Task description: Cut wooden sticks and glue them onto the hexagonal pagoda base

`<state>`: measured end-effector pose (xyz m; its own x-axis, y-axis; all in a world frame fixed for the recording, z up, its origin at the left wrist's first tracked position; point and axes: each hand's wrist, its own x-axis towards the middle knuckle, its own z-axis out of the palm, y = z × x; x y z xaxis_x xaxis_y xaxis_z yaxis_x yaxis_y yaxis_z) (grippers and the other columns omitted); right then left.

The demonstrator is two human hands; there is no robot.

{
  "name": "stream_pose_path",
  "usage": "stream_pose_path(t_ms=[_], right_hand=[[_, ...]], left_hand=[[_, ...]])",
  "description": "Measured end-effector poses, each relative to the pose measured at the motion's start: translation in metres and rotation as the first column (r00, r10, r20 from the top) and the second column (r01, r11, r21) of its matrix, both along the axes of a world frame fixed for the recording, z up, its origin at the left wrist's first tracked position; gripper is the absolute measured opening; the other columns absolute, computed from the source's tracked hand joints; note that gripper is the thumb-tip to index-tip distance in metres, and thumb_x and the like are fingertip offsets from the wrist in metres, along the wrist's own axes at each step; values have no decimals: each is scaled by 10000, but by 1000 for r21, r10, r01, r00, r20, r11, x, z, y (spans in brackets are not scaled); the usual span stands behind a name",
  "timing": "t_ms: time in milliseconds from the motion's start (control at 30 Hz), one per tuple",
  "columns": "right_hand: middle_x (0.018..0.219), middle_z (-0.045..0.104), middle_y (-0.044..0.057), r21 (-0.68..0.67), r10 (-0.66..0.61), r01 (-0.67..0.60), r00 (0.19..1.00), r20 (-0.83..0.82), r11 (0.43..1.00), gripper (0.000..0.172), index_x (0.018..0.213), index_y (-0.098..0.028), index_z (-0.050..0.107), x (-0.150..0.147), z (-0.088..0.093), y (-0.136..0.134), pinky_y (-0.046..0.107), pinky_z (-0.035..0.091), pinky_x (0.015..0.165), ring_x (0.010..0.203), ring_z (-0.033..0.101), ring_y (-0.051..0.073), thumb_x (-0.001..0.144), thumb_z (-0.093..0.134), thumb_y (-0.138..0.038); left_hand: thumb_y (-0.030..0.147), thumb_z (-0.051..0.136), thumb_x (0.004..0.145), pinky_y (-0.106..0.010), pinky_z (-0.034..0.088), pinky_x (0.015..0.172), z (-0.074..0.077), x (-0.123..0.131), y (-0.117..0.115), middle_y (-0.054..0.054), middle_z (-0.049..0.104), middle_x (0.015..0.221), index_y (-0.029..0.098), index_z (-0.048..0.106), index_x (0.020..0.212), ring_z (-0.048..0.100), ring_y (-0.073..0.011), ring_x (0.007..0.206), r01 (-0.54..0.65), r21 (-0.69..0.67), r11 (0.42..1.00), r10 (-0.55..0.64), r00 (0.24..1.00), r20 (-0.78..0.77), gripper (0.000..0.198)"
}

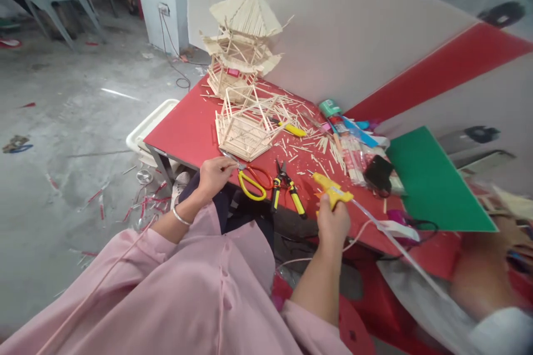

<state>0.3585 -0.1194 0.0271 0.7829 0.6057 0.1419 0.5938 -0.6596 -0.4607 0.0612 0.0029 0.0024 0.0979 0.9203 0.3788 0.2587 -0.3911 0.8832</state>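
My right hand (333, 222) is wrapped round the handle of a yellow glue gun (331, 188), its nozzle pointing left above the red table. A clear glue stick trails from the gun's back. My left hand (216, 176) is pinched at the table's front edge, beside scissors (252, 186) with yellow and red handles; what its fingertips hold is too small to name. Behind it stands a hexagonal frame of thin wooden sticks (245, 133). Black and yellow pliers (287, 188) lie open between my hands.
A tiered stick pagoda (245, 39) stands at the back of the red table (179, 127). Loose sticks, a yellow cutter (293, 130), stick packs (353, 161) and a green board (441, 183) lie to the right. A person's blurred arm (483, 272) is at far right.
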Motion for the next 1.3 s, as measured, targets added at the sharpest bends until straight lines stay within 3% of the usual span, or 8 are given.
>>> stream_pose_path(t_ms=[233,367,467,567,733,900,1100,1300], right_hand=[[778,705,178,-151,24,-12,997,80,989,463,877,-136,750,24,-4,14,370,388,672,751,611,296,884,456,-494],[982,712,215,105,87,-134,926,367,985,525,1118,-93,722,-12,-3,5,405,442,755,913,631,328,940,450,-506],[1013,717,172,185,362,-454,850,383,871,542,1150,-121,708,-53,-8,3,398,491,828,941,649,290,968,469,-572],[1115,678,192,109,528,-619,738,421,778,590,1209,-120,683,-80,-20,3,423,510,845,1006,639,310,943,517,-620],[1087,662,192,94,557,-658,696,452,747,460,1212,-122,677,-72,-35,5,436,522,836,992,644,303,1026,423,-457],[1030,695,193,125,417,-591,688,594,797,302,1155,-120,699,-78,-15,18,465,518,847,965,655,323,989,534,-310],[959,717,99,247,606,-767,626,491,591,214,1160,-188,677,-140,-9,41,335,554,785,859,684,209,954,619,-202],[992,730,106,253,637,-763,640,430,595,213,1160,-190,681,-158,-31,55,352,579,790,902,705,227,968,610,-250]], left_hand=[[379,672,856,-228,330,518,4,8,1,50,465,520,186,499,556,408,-90,498,-89,38,995,90,995,-45,397],[435,550,948,-237,254,497,4,12,4,63,320,497,190,320,528,314,-77,475,-23,87,996,31,995,-92,537],[417,513,972,-233,263,491,3,15,4,60,356,500,193,342,552,346,-80,463,3,89,996,6,995,-99,506],[358,500,987,-221,373,558,3,16,3,28,504,609,191,483,648,478,-103,552,47,116,992,-44,999,-27,379],[316,635,933,-215,428,541,1,13,3,8,600,641,184,613,695,545,-108,560,95,120,988,-110,986,124,273],[320,783,825,-216,427,485,-2,9,4,4,607,641,191,691,659,533,-102,525,61,57,997,-71,976,204,229],[212,725,872,-198,494,513,-11,10,5,-5,669,613,199,711,733,602,-113,527,135,161,978,-163,970,178,140],[65,516,927,-229,591,631,-11,5,6,-35,757,766,238,715,1079,712,-147,650,194,212,958,-221,969,111,304]])
